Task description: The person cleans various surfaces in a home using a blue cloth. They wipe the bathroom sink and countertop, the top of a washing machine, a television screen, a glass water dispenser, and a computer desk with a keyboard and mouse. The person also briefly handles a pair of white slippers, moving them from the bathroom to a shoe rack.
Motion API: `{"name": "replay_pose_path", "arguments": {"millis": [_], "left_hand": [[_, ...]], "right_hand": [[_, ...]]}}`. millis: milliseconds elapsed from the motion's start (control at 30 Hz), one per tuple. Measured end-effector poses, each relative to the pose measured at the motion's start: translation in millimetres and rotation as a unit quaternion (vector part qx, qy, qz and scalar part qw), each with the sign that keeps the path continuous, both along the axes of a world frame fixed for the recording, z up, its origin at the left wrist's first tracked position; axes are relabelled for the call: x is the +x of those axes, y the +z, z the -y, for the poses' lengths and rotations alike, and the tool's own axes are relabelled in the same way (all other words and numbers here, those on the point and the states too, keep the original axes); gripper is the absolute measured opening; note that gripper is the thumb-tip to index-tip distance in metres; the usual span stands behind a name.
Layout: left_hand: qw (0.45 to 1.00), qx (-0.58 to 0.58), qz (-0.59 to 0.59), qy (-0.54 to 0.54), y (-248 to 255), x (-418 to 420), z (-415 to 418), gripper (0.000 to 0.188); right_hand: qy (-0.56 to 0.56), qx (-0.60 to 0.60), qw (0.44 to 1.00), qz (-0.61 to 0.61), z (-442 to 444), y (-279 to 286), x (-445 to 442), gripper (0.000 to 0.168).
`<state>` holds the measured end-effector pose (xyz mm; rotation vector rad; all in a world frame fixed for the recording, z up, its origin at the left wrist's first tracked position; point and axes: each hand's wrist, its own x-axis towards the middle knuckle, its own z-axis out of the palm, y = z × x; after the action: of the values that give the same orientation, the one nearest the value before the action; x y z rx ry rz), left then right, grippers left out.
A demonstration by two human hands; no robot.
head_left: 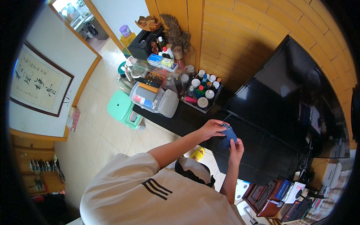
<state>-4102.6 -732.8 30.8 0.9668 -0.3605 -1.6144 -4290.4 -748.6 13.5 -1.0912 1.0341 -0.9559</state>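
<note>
Both my hands hold a small folded piece of blue cloth (pixel 230 134) over the black cabinet top (pixel 253 149). My left hand (pixel 213 129) pinches its upper end, where the cloth forms a rim or opening. Fingers and thumb of my right hand (pixel 236 146) grip its lower edge. A darker flap hangs between the hands. What kind of article the cloth is, I cannot tell. Behind the hands stands a large black television (pixel 289 98).
Left of the hands are a tray of bottles (pixel 203 111), a clear plastic box (pixel 140 101) and a white plastic container (pixel 169 102). A mint green stool (pixel 119 105) stands on the floor. A brown case (pixel 271 206) lies at the lower right.
</note>
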Motion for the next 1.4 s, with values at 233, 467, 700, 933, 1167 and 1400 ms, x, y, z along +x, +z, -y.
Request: {"name": "replay_pose_path", "arguments": {"millis": [233, 467, 700, 933, 1167, 1400], "left_hand": [[0.984, 0.109, 0.131, -0.054, 28.1, 1.4, 2.4, 0.040], [0.955, -0.086, 0.177, -0.220, 32.6, 14.7, -10.5, 0.038], [0.969, 0.066, 0.211, -0.110, 31.4, 11.8, -18.6, 0.040], [0.985, 0.074, 0.116, -0.105, 30.7, 15.1, -29.5, 0.033], [0.986, 0.151, -0.034, 0.057, 20.3, 18.3, -32.5, 0.030], [0.870, -0.106, 0.480, 0.039, 8.0, -28.3, -39.2, 0.017]], "right_hand": [[-0.020, -0.102, 0.992, -0.078, -4.9, 43.5, 5.6, 0.011], [0.053, -0.114, 0.982, -0.139, 1.9, 43.5, -6.7, 0.010], [0.031, -0.147, 0.977, -0.149, -20.1, 56.3, 18.4, 0.016], [0.049, -0.072, 0.994, -0.059, -21.7, 43.8, 16.9, 0.008], [-0.115, -0.329, 0.892, -0.288, -16.0, 60.4, 9.2, 0.006], [0.043, -0.147, 0.966, -0.209, -56.3, 53.9, 28.6, 0.017]]}}
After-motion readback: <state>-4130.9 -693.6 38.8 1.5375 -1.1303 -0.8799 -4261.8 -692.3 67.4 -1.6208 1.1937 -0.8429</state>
